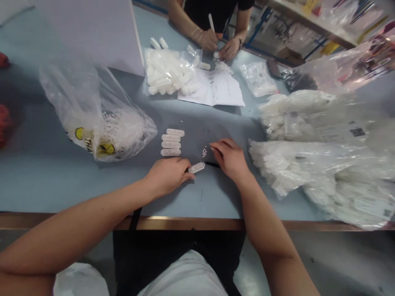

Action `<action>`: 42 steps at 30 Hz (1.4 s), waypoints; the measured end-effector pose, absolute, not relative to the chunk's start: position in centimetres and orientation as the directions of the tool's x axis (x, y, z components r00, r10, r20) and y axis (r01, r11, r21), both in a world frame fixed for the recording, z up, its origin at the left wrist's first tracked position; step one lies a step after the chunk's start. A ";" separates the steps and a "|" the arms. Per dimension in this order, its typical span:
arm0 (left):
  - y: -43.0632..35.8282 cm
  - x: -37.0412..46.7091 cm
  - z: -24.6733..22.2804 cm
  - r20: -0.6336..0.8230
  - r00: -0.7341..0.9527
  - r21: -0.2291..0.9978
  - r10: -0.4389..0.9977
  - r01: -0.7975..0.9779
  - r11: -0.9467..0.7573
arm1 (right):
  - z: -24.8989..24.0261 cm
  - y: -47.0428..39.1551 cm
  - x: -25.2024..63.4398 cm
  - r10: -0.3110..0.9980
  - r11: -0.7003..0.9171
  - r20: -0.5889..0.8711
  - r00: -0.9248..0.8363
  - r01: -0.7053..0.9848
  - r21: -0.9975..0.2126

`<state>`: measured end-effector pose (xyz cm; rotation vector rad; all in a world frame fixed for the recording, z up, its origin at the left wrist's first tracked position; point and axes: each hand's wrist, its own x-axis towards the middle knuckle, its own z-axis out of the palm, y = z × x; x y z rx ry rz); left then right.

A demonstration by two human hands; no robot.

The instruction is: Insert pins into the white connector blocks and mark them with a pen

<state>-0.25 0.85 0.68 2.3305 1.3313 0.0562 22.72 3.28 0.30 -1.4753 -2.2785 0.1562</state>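
My left hand (171,174) grips a small white plastic strip (196,167) with rounded ends and rows of tiny dark marks or holes, holding it by its left end between thumb and fingers. My right hand (230,158) rests on the table with its fingers curled and tips close together; whether a tiny part is between them is too small to see. Just left of those fingertips lies a little group of tiny white pieces (204,151). A thin black stick (212,164) lies partly under my right hand. Several similar white strips (170,144) are stacked in a column beyond my left hand.
At left stands an open clear bag (123,133) of tiny white pieces. Large clear bags (311,160) of white parts fill the right side. Across the table, a co-worker's hands (217,45) work beside a bag of white parts (169,72) and a paper sheet (216,91).
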 end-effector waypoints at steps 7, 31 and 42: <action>0.9 -0.4 0.6 -0.175 0.538 0.403 0.825 0.804 -0.438 | -0.4 4.2 21.7 0.869 0.479 0.222 -0.442 0.865 -0.151; 0.7 -0.7 1.0 -0.157 0.576 0.453 0.802 0.764 -0.460 | 2.8 0.5 21.0 0.887 0.450 0.339 -0.312 0.746 -0.491; 0.5 -0.7 0.5 -0.128 0.567 0.427 0.813 0.772 -0.471 | 2.3 -0.4 19.4 0.829 0.556 0.282 -0.482 0.658 -0.509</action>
